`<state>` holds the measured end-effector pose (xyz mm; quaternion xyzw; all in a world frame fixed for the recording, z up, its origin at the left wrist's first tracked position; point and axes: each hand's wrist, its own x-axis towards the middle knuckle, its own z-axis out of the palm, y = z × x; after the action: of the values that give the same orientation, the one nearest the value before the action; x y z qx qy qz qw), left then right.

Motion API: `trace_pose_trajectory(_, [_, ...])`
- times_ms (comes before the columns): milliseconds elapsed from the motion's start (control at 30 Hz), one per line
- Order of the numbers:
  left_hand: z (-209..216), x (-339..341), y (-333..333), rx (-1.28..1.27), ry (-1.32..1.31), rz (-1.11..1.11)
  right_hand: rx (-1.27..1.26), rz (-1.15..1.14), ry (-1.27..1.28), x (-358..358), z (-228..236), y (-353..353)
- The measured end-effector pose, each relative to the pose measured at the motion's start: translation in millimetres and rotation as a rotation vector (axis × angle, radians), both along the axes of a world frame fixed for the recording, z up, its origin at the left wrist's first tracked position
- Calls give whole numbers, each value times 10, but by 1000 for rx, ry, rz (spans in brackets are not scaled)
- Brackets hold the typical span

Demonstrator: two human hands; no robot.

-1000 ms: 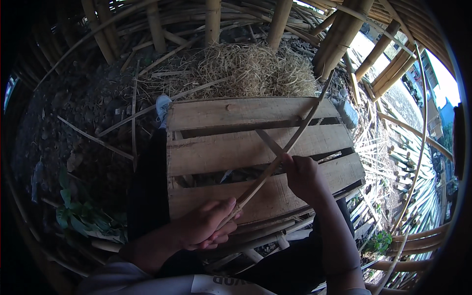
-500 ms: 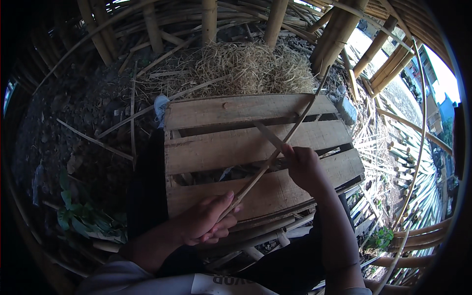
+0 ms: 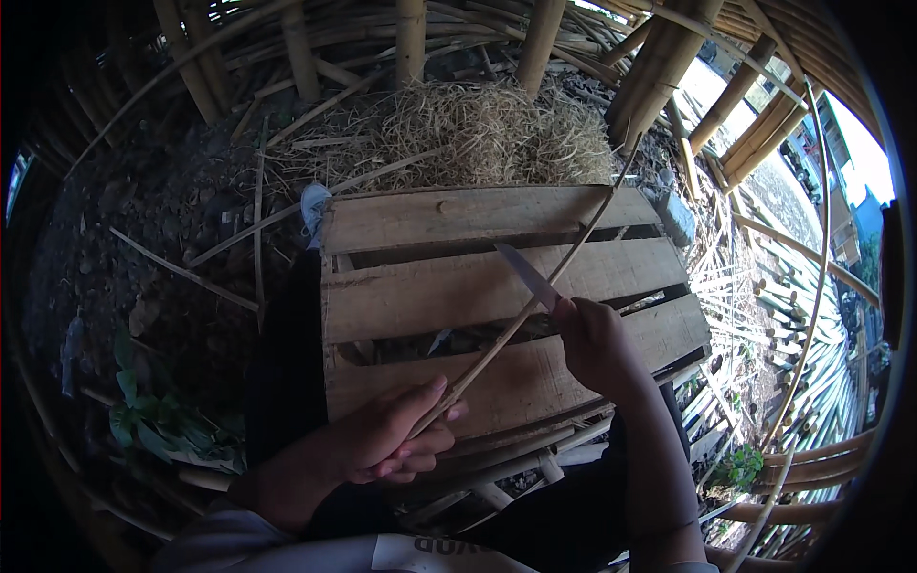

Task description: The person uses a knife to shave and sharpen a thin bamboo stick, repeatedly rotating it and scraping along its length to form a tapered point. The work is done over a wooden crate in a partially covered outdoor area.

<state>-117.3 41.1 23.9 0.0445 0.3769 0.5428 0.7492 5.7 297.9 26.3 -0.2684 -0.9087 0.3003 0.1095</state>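
Note:
My left hand (image 3: 406, 435) is closed round the near end of a long, thin bamboo strip (image 3: 511, 328). The strip slants away to the far right, over a low slatted wooden table (image 3: 420, 301). In my right hand (image 3: 594, 339) is a knife (image 3: 527, 274), gripped by its handle, which my fingers hide. Its blade points to the far left and crosses the strip near my right fingers. Whether the edge bites into the strip I cannot tell.
Beyond the table lies a heap of pale shavings (image 3: 497, 129). Bamboo posts (image 3: 659, 72) stand behind it. Many cut bamboo poles (image 3: 817, 353) lie on the right. A leafy plant (image 3: 153, 411) grows at the left, and a shoe (image 3: 313, 208) shows by the table's far left corner.
My right hand and the knife have moved slightly nearer to me along the strip, and more of the blade shows. My left hand keeps its hold, shifted slightly left and nearer.

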Motion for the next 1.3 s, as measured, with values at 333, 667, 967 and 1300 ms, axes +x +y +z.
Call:
trace_pose_trajectory(333, [-43, -18, 15, -12, -43, -12, 37, -16, -22, -54, 23, -58])
trace_pose_trajectory(667, [98, -17, -32, -48, 19, -20, -82, -7, -49, 1, 75, -234])
trace_pose_trajectory(967, [92, -9, -51, -31, 40, -35, -160, 7, -25, 63, 114, -280])
trace_pose_trajectory(1300, [-20, -10, 66, -42, 47, -21, -71, 116, 50, -16, -48, -185])
